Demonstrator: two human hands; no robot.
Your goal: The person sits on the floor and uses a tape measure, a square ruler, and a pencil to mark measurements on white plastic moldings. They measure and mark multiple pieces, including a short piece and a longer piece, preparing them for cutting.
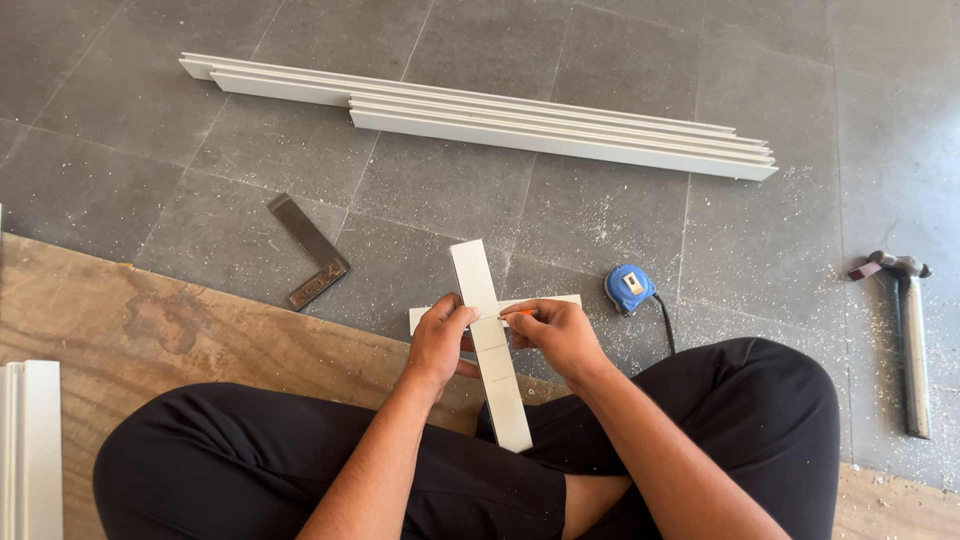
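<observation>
Person sits cross-legged on a plywood sheet [150, 330]; black trousers fill the near edge of the view.

Hands meet at frame centre, just above the knees. Left hand [438, 345] has fingers together, pressed down on the upright white strip [488, 340], thumb on its left edge. Right hand [560, 335] has fingers pinched shut on an orange pencil [518, 312], tip pointing to 9 o'clock and touching the strip face.

Key relation: the strip's long axis runs approx. 12 to 6 o'clock, tilted slightly so the far end leans toward 11. It lies across a second white strip [545, 301] whose axis runs 3 to 9 o'clock; the two form a cross. Pencil tip sits at the crossing, on the strip's right edge. Both hands are in contact; right hand does the marking, left hand clamps.

Further out: a blue tape measure [630, 286] at 2 o'clock from the hands, near. A try square [310, 255] at 10 o'clock. A hammer [908, 330] at 3 o'clock, well apart. A bundle of long white strips [480, 115] at 12 o'clock, farthest.

Hidden/unclear: crossing point is covered by fingers; pencil mark not visible; the lower strip's middle is hidden. White trim at the left edge is cut off by the frame.
</observation>
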